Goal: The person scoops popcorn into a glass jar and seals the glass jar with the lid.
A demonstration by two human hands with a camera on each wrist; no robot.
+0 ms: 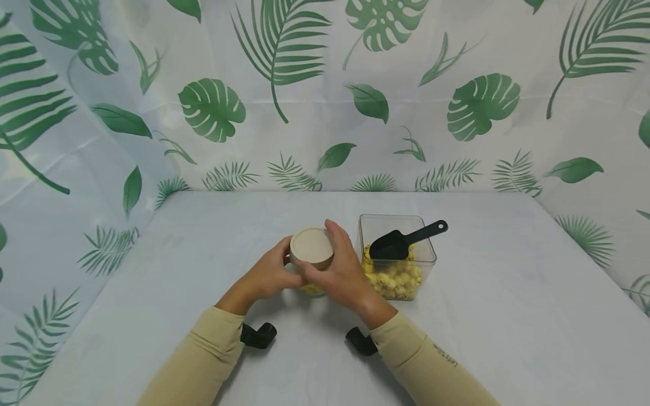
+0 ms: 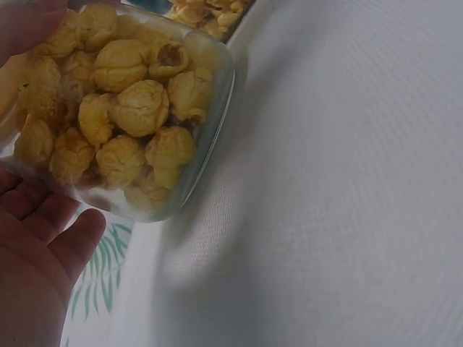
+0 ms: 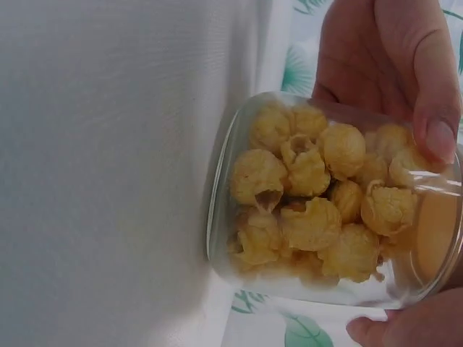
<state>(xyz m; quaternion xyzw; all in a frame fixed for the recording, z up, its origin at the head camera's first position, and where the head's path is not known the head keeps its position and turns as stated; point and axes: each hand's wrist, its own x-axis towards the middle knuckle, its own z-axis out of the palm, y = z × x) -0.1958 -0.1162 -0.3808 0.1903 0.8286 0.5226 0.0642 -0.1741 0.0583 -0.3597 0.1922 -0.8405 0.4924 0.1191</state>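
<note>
A small clear jar (image 1: 313,290) of round yellow popcorn (image 2: 137,108) stands between the two hands, with a pale beige lid (image 1: 311,247) at its top. From the left, my left hand (image 1: 266,274) holds the jar, fingers and thumb bent around its upper side. My right hand (image 1: 346,276) grips the lid's rim from the right, index finger behind and thumb in front. Through the clear wall of the jar (image 3: 311,275) in the right wrist view, the popcorn fills much of the inside. The jar's base is right at the white tabletop.
Just right of the jar stands a clear square container (image 1: 370,228) partly filled with popcorn. A black scoop (image 1: 393,246) lies in it, its handle over the right rim. Black wrist devices (image 1: 261,336) sit under both forearms. Leaf-patterned cloth (image 1: 315,113) hangs behind the white table (image 1: 508,316).
</note>
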